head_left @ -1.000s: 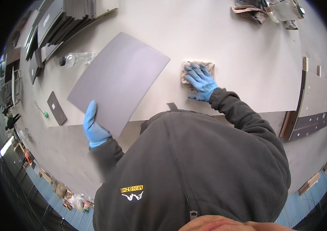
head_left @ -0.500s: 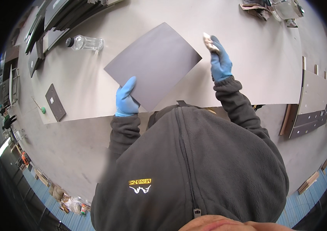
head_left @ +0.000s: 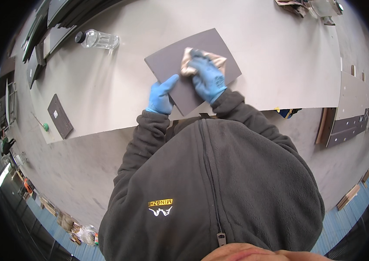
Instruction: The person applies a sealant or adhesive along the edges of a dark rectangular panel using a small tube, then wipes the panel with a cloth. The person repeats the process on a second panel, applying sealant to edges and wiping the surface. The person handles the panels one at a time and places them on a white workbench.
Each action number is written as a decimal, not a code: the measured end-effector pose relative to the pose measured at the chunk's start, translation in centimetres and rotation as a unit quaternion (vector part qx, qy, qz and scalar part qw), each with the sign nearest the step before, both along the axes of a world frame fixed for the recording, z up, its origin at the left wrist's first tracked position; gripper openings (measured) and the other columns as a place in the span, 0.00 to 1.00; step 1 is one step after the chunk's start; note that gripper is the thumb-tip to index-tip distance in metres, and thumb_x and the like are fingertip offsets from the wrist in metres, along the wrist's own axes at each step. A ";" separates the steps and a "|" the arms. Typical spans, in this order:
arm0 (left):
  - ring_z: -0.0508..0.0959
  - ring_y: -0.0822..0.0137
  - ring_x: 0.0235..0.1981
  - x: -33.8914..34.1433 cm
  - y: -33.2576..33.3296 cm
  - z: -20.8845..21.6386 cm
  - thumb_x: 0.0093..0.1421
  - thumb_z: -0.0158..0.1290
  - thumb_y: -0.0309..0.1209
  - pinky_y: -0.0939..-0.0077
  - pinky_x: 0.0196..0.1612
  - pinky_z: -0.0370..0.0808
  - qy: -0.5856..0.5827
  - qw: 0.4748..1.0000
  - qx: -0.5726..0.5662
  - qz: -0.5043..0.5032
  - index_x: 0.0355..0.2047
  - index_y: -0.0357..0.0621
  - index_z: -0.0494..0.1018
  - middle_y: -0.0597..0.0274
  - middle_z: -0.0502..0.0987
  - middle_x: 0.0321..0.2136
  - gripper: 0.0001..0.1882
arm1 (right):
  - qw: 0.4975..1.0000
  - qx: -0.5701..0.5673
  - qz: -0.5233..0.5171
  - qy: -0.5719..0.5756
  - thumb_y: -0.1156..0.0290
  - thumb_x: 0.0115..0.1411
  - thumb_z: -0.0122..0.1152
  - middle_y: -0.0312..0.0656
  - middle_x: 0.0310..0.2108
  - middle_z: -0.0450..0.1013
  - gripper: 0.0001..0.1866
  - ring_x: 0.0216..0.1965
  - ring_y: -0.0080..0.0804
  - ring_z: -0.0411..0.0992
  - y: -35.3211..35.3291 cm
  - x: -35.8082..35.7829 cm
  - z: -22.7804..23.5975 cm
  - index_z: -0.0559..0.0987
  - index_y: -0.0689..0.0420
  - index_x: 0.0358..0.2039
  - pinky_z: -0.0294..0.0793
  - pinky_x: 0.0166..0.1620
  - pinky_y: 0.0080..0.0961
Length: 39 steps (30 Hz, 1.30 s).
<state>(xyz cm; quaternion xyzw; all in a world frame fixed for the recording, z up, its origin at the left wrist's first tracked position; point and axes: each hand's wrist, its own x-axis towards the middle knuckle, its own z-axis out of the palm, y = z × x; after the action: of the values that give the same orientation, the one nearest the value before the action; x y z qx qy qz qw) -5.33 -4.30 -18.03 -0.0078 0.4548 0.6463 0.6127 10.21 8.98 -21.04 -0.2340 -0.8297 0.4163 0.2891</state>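
A flat dark grey rectangular panel [head_left: 185, 93] is in front of me over the light table, turned at an angle. At its near left edge my blue-gloved left hand [head_left: 160, 96] grips it, the thumb lying over the top face. My right hand [head_left: 209, 79], also in a blue glove, presses a crumpled beige and white cloth [head_left: 218, 59] against the panel's upper face. The fingers of that hand are slightly blurred and cover part of the cloth. The panel's underside is hidden.
On the pale table [head_left: 280, 74], a clear bottle with a black cap [head_left: 99, 40] lies at the far left. Stacked dark panels [head_left: 69, 13] stand beyond it. A small dark board [head_left: 59, 116] and a green-handled tool [head_left: 45, 126] lie at left. More boards [head_left: 345, 108] are at right.
My right hand has brought the cloth leftward from beside the panel onto its face. The panel and my left hand have shifted right, and the panel's tilt has changed.
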 end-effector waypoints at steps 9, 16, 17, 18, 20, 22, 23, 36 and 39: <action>0.79 0.61 0.54 0.6 -1.2 -1.8 0.71 0.54 0.35 0.64 0.57 0.77 -0.007 0.999 -0.008 -0.034 0.61 0.36 0.68 0.55 0.77 0.54 0.23 | 0.999 0.042 0.013 -0.001 0.77 0.53 0.58 0.54 0.55 0.74 0.24 0.64 0.53 0.68 0.3 1.8 0.0 0.78 0.55 0.53 0.66 0.67 0.46; 0.77 0.57 0.55 -0.2 -2.4 -3.8 0.67 0.44 0.67 0.58 0.59 0.74 -0.156 0.986 0.054 -0.024 0.63 0.38 0.66 0.55 0.75 0.58 0.44 | 0.993 0.109 -0.027 -0.025 0.71 0.59 0.60 0.54 0.61 0.70 0.21 0.62 0.52 0.70 2.4 -4.6 -2.5 0.75 0.51 0.54 0.62 0.68 0.46; 0.77 0.57 0.55 -0.5 -2.6 -4.4 0.65 0.41 0.71 0.57 0.59 0.74 -0.168 0.984 0.049 -0.025 0.63 0.38 0.67 0.55 0.75 0.58 0.47 | 0.994 0.087 -0.009 -0.059 0.70 0.60 0.60 0.54 0.61 0.70 0.20 0.62 0.52 0.69 1.8 -5.7 -1.9 0.75 0.51 0.54 0.62 0.69 0.46; 0.77 0.56 0.55 -0.9 -2.7 -5.0 0.62 0.38 0.75 0.56 0.60 0.74 -0.166 0.986 0.012 -0.027 0.63 0.39 0.67 0.54 0.75 0.58 0.51 | 0.992 0.113 0.008 -0.045 0.70 0.61 0.59 0.53 0.62 0.69 0.19 0.63 0.52 0.69 1.2 -6.6 -1.0 0.75 0.51 0.54 0.61 0.70 0.46; 0.78 0.56 0.54 -1.7 -3.1 -5.5 0.61 0.38 0.77 0.57 0.57 0.76 -0.170 0.977 0.101 -0.081 0.61 0.39 0.68 0.51 0.75 0.58 0.52 | 0.989 0.141 0.035 -0.035 0.68 0.63 0.58 0.51 0.62 0.70 0.17 0.62 0.52 0.70 0.0 -7.0 1.0 0.76 0.51 0.53 0.60 0.71 0.45; 0.78 0.54 0.53 -2.0 -3.1 -5.4 0.58 0.37 0.80 0.56 0.55 0.78 -0.205 0.966 0.139 -0.069 0.61 0.39 0.68 0.49 0.76 0.56 0.55 | 0.993 0.001 0.116 -0.012 0.69 0.65 0.55 0.49 0.63 0.70 0.17 0.68 0.47 0.65 -1.2 -6.3 2.9 0.76 0.51 0.55 0.60 0.72 0.43; 0.78 0.52 0.53 -2.0 -3.2 -5.0 0.55 0.37 0.82 0.54 0.54 0.79 -0.244 0.958 0.147 -0.029 0.61 0.38 0.67 0.48 0.76 0.54 0.58 | 0.981 -0.026 0.180 -0.062 0.70 0.65 0.55 0.47 0.63 0.71 0.18 0.69 0.46 0.64 -2.3 -5.5 3.7 0.77 0.51 0.55 0.59 0.72 0.42; 0.84 0.55 0.30 1.8 0.3 2.1 0.67 0.50 0.60 0.62 0.36 0.86 -0.255 0.965 -0.058 0.000 0.56 0.34 0.71 0.45 0.83 0.36 0.38 | 0.960 -0.003 0.281 -0.014 0.64 0.65 0.61 0.44 0.68 0.67 0.21 0.74 0.37 0.58 -5.6 4.9 3.0 0.76 0.48 0.58 0.53 0.76 0.47; 0.83 0.54 0.40 1.8 0.0 1.2 0.71 0.50 0.50 0.58 0.47 0.84 -0.334 0.941 0.018 -0.055 0.56 0.35 0.71 0.46 0.82 0.42 0.29 | 0.960 0.011 0.279 -0.026 0.64 0.63 0.63 0.46 0.67 0.68 0.21 0.73 0.38 0.59 -5.0 6.2 1.8 0.77 0.50 0.56 0.54 0.75 0.46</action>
<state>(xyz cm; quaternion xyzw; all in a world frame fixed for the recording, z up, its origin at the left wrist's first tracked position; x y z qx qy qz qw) -3.54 -4.27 -16.80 -0.1869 0.2120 0.5802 0.7638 16.40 3.99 -19.24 -0.0010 -0.8738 0.4649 0.1426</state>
